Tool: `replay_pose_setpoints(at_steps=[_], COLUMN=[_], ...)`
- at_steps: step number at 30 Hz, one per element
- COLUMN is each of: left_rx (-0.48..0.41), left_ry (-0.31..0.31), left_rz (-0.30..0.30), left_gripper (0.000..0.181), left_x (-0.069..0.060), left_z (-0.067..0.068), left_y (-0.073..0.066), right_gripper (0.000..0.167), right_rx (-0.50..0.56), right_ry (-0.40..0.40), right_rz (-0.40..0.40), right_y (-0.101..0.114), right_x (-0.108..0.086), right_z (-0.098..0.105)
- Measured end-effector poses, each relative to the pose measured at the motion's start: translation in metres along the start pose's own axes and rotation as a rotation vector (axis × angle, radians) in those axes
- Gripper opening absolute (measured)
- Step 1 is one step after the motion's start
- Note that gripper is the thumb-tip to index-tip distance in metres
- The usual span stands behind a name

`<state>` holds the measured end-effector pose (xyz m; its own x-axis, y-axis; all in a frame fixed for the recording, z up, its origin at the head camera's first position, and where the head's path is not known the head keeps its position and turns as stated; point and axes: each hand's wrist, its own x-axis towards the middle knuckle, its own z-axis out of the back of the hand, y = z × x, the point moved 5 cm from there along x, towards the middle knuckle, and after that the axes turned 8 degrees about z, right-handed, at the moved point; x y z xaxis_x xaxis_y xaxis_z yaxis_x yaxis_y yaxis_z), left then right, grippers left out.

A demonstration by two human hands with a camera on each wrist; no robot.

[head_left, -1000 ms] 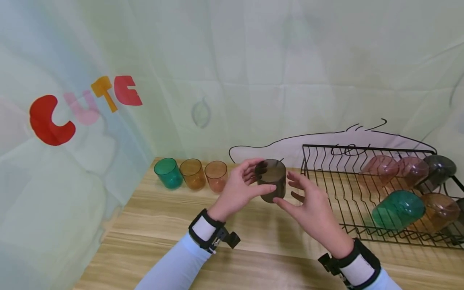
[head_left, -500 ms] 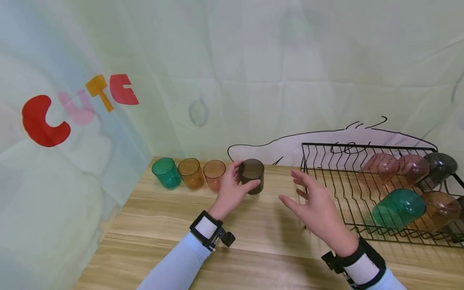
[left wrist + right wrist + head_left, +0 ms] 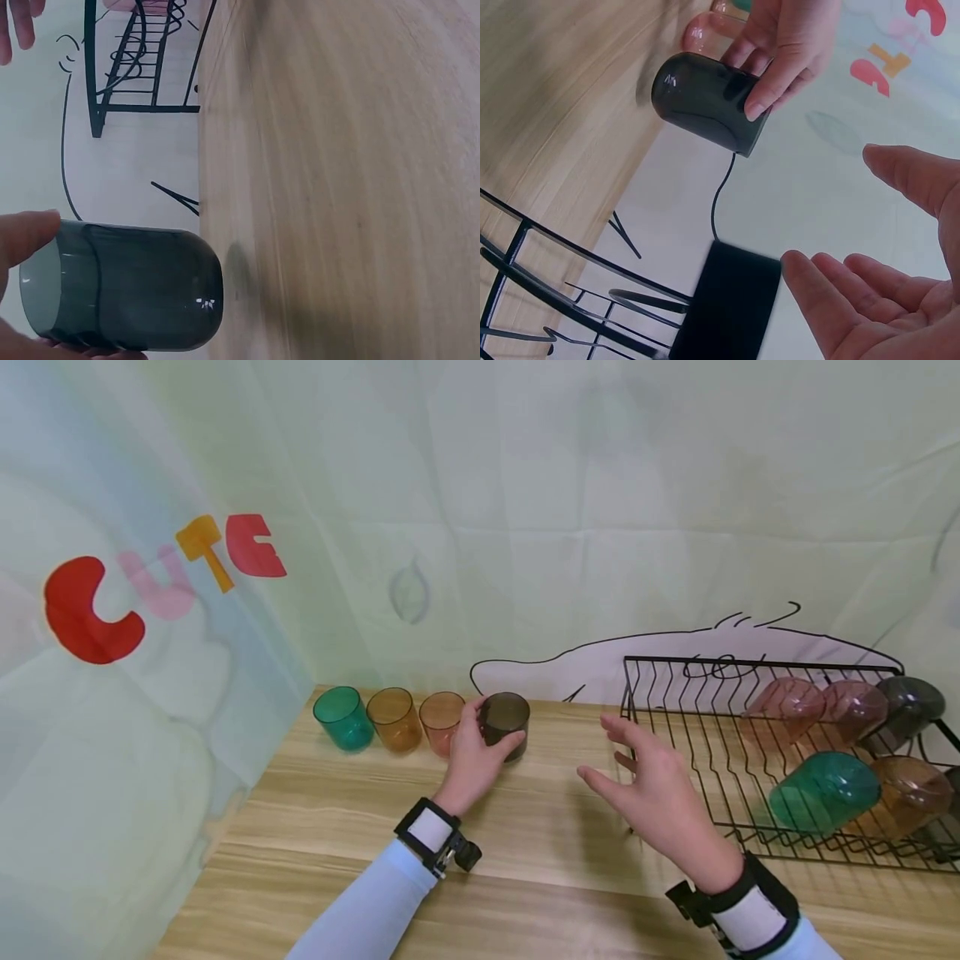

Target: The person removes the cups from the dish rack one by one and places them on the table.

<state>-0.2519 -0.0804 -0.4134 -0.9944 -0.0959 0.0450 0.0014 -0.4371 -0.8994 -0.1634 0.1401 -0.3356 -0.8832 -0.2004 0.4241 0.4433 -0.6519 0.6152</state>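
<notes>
The left hand (image 3: 474,760) grips a dark grey glass (image 3: 506,727) by its side, thumb in front and fingers behind. The glass is upright, just right of a pink glass (image 3: 442,723); an amber glass (image 3: 395,720) and a green glass (image 3: 343,718) stand further left in the row. In the left wrist view the dark glass (image 3: 142,289) has its rounded base close to the wooden surface; whether it touches cannot be told. The right hand (image 3: 660,793) hangs in the air left of the rack, fingers spread, holding nothing.
A black wire rack (image 3: 697,760) stands on the wooden table (image 3: 525,860) at the right. In it lie a teal glass (image 3: 825,793), an amber glass (image 3: 907,797), pink glasses (image 3: 787,710) and dark ones (image 3: 907,714). A printed cloth (image 3: 525,527) hangs behind.
The left hand has carried the dark glass leftward and lower, towards the pink one. The right hand has come away from that glass and has stayed nearly still over the last half second.
</notes>
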Motion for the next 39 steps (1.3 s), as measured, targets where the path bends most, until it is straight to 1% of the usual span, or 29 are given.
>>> replay_pose_setpoints(at_steps=[13,19,24,26,30,35,37,39], left_rx=[-0.002,0.013,0.067,0.090,0.122,0.154,0.162,0.168], left_ry=[-0.033,-0.060,-0.093,-0.102,-0.105,-0.088,-0.085,-0.083], left_rz=[-0.013,-0.018,-0.011,-0.009,-0.010,-0.017,-0.032,-0.056], left_gripper=[0.075,0.075,0.077,0.080,0.087,0.094,0.095,0.094], left_x=[0.008,0.006,0.002,0.000,-0.004,-0.011,-0.014,-0.017], left_z=[0.004,0.004,0.004,0.004,0.005,0.011,0.015,0.019], left_y=[0.011,0.015,0.015,0.013,0.007,-0.007,-0.015,-0.024], right_gripper=[0.068,0.068,0.068,0.068,0.068,0.062,0.063,0.068], right_rx=[0.006,0.004,-0.004,-0.011,-0.068,-0.176,-0.225,-0.264], right_ry=[0.009,0.023,0.027,0.024,0.002,-0.020,-0.008,0.021], right_rz=[-0.001,-0.014,-0.014,-0.001,0.036,0.057,0.027,-0.013], right_y=[0.000,0.000,0.000,0.000,0.000,-0.002,-0.005,-0.009], right_x=[-0.001,-0.002,-0.002,-0.002,-0.002,-0.001,-0.001,-0.001], right_z=[0.001,0.001,0.003,0.004,0.011,0.031,0.042,0.053])
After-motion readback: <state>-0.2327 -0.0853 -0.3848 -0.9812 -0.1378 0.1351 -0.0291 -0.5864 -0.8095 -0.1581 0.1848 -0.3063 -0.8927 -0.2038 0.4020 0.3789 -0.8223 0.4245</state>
